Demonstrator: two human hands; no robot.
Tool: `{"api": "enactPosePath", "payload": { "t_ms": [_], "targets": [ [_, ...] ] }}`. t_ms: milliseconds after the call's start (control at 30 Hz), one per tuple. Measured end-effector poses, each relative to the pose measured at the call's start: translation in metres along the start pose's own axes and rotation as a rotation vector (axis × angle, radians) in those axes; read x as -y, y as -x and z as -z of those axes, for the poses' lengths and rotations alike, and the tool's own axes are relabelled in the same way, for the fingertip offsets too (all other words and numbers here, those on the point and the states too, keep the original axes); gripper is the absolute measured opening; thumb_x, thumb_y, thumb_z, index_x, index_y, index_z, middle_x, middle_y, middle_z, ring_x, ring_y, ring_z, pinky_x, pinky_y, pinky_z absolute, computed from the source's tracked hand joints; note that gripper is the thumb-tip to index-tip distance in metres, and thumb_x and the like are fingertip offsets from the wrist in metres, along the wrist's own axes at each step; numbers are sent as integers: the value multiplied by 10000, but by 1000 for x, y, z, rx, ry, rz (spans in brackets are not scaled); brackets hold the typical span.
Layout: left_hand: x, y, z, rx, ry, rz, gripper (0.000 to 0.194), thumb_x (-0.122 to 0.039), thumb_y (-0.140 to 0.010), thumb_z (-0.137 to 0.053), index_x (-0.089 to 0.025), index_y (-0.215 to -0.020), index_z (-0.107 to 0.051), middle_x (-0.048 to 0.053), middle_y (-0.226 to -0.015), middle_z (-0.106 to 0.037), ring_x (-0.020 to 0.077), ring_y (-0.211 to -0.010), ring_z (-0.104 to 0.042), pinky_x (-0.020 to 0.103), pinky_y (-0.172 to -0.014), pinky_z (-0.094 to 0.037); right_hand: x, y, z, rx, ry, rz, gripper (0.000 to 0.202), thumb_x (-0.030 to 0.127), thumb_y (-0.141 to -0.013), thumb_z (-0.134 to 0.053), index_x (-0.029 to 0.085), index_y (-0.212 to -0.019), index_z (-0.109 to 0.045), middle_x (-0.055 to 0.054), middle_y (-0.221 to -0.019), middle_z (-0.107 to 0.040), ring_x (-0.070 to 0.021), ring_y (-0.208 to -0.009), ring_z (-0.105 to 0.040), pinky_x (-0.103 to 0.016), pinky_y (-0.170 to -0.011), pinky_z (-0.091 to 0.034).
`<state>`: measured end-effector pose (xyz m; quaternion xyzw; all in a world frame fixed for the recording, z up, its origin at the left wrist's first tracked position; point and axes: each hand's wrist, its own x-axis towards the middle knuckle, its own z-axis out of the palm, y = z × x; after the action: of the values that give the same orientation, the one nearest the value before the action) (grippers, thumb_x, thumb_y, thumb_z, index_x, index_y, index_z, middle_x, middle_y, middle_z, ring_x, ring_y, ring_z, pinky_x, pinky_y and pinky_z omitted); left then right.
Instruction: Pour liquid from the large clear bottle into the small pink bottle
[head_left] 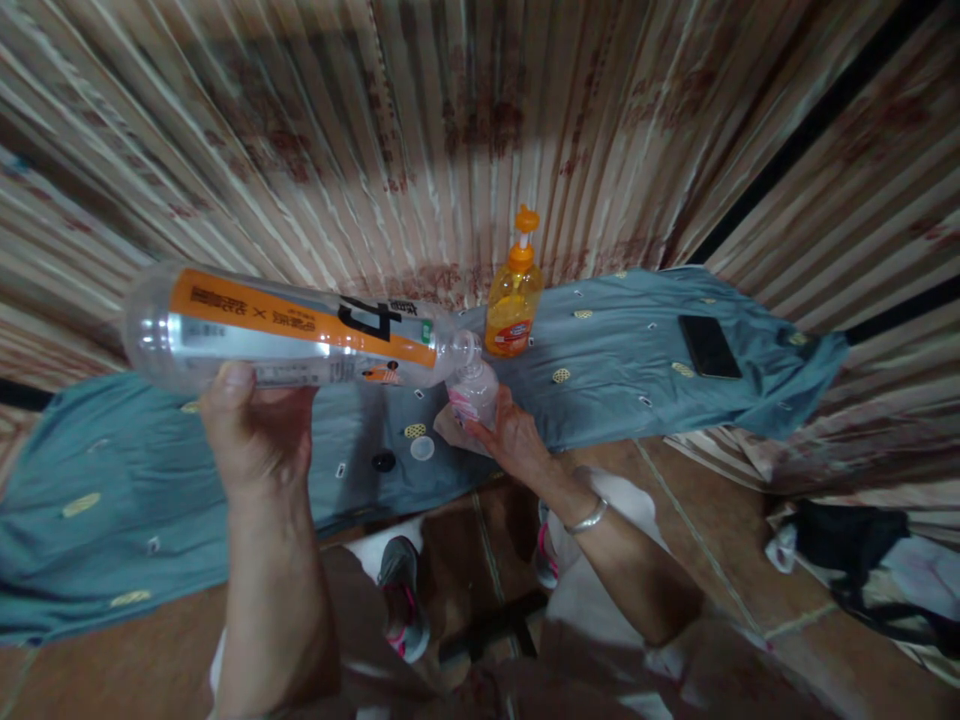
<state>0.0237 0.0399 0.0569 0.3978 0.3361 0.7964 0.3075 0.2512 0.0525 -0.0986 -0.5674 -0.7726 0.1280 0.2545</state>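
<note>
My left hand (259, 425) is closed round the underside of a large clear plastic bottle (300, 330) with an orange and silver label. That bottle lies nearly level in the air, its uncapped neck pointing right. Its mouth meets the top of a small clear bottle (472, 390) with a pink print. Fingers of my right hand (517, 435) grip the small bottle, which stands tilted over a pale cloth or tissue (454, 428). Whether liquid passes between the bottles I cannot tell. A black cap (383, 460) and a whitish round lid (422, 448) lie on the cloth nearby.
An orange pump bottle (514, 300) stands behind the small bottle. Toward the right end of the blue-green cloth (615, 400) lies a black phone (709, 346). A pleated curtain (420, 140) hangs behind. Dark bags or clothes (847, 540) lie at the lower right.
</note>
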Motion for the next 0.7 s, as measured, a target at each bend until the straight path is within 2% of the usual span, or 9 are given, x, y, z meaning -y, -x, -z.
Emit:
{"api": "enactPosePath", "payload": {
  "t_ms": [167, 400, 533, 700],
  "targets": [
    [-2, -2, -2, 5, -9, 17, 631, -425, -491, -914, -322, -1090, -745, 1, -886, -761, 310, -1143, -685, 454, -1006, -566, -1, 1, -1, -8, -11, 12, 589, 375, -945, -699, 81, -1404, -476, -217, -1074, -760, -315, -930, -767, -424, -761, -644],
    [-2, -3, 2, 26, -57, 62, 549, -440, -519, -882, -303, -1035, -750, 24, -906, -756, 324, -1099, -683, 510, -987, -566, 6, -2, 8, 43, 10, -26, 555, 337, -941, -706, 92, -1395, -499, -203, -1042, -769, -311, -935, -768, -413, -750, -644],
    [-2, -3, 3, 21, -44, 44, 515, -421, -549, -859, -282, -1034, -753, 46, -896, -751, 328, -1064, -693, 512, -959, -576, 6, -1, 8, 42, -4, -44, 542, 328, -943, -706, 99, -1388, -499, -205, -1062, -769, -306, -921, -772, -415, -759, -644],
    [-4, -2, 2, 22, -63, 58, 583, -417, -540, -865, -320, -1101, -738, 35, -920, -757, 333, -1059, -697, 520, -930, -587, 6, -1, 8, 34, -12, -20, 567, 352, -950, -686, 128, -1426, -474, -181, -1088, -769, -301, -917, -766, -432, -757, -649]
  ]
}}
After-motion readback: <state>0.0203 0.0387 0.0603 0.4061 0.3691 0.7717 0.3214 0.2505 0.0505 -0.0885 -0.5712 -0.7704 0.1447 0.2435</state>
